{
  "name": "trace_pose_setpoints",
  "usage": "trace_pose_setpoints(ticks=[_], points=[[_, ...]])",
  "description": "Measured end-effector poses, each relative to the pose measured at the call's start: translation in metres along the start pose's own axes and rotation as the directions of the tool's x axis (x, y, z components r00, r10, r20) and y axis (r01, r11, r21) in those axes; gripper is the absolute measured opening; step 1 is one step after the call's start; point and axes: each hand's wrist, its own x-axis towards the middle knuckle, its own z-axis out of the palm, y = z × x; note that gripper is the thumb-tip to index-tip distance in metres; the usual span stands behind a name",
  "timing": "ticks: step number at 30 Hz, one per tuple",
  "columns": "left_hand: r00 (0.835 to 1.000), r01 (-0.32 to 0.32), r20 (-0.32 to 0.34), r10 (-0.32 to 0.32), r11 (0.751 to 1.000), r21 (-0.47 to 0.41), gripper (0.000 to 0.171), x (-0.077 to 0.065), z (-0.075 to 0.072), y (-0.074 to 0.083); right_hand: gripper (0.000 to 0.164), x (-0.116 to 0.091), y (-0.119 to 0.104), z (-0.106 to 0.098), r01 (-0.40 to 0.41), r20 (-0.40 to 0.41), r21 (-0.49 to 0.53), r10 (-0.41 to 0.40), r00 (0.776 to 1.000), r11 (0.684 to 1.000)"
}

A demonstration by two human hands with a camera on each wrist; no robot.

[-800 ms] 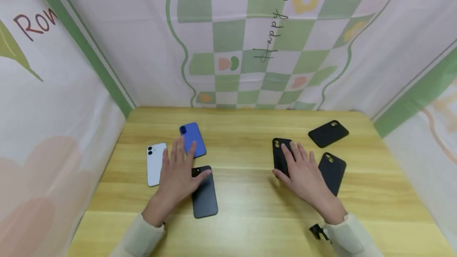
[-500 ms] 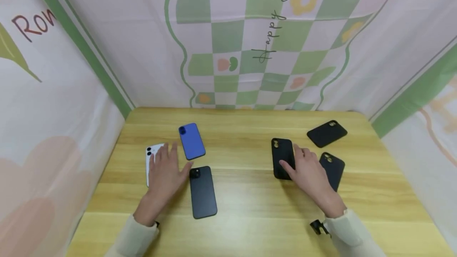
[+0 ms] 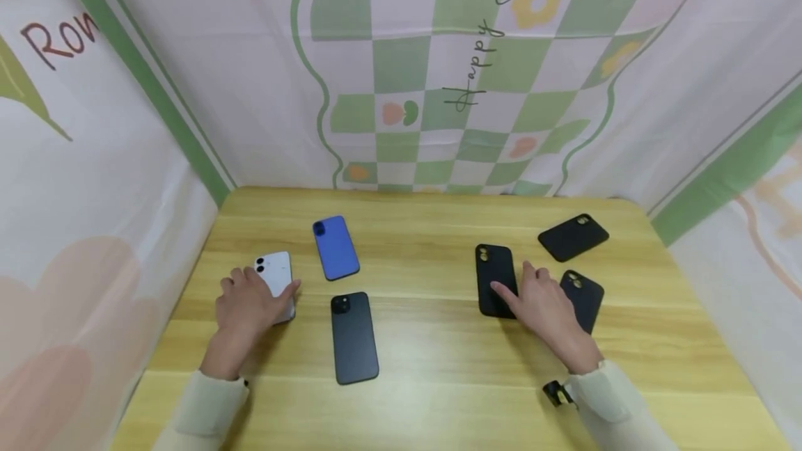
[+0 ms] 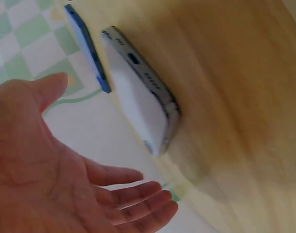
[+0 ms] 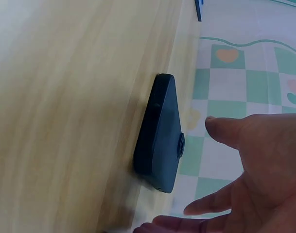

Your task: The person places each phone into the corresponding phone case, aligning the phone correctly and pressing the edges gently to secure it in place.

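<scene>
A white phone (image 3: 276, 272) lies face down at the left of the table, partly behind my left hand (image 3: 243, 303). In the left wrist view that hand (image 4: 55, 165) has its thumb and loosely bent fingers spread, apart from the phone (image 4: 133, 92). On the right, my right hand (image 3: 544, 305) hovers at the near right side of a black phone case (image 3: 493, 268) with camera cutouts. The right wrist view has the thumb and fingers spread apart, with a gap to the case (image 5: 160, 133). Neither hand holds anything.
A blue phone (image 3: 337, 248) and a dark grey phone (image 3: 355, 341) lie to the right of the white one. Two more black cases lie at the right, one farther back (image 3: 570, 239), the other (image 3: 584, 298) partly behind my right hand. A patterned curtain (image 3: 401, 68) borders the table's back.
My left hand has moved left, from between the phones over to the white phone. The right hand has drawn back to the right, off the middle of the nearest case.
</scene>
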Motion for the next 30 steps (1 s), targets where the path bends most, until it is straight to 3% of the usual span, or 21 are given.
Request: trace_pose_setpoints(ticks=[6,13,22,30], points=[[0.994,0.046,0.102,-0.044,0.999,-0.016,0.11,0.006,0.004,-0.005,0.101,0.006,-0.002,0.002,-0.018,0.048,-0.012,0.019,0.999,1.0],[0.992,0.08,0.102,-0.079,0.997,-0.006,0.103,0.009,0.007,-0.005,0.085,0.012,-0.006,0.005,-0.015,0.02,-0.045,0.016,1.0,0.999],[0.988,0.056,0.145,-0.05,0.998,-0.037,0.082,0.014,0.001,-0.005,0.092,0.015,-0.013,0.007,-0.014,0.038,-0.075,0.017,0.999,0.997],[0.985,0.043,0.173,-0.024,0.993,-0.106,0.069,0.018,-0.004,-0.01,0.086,0.016,-0.015,0.012,-0.029,0.044,-0.066,0.032,0.999,0.997]])
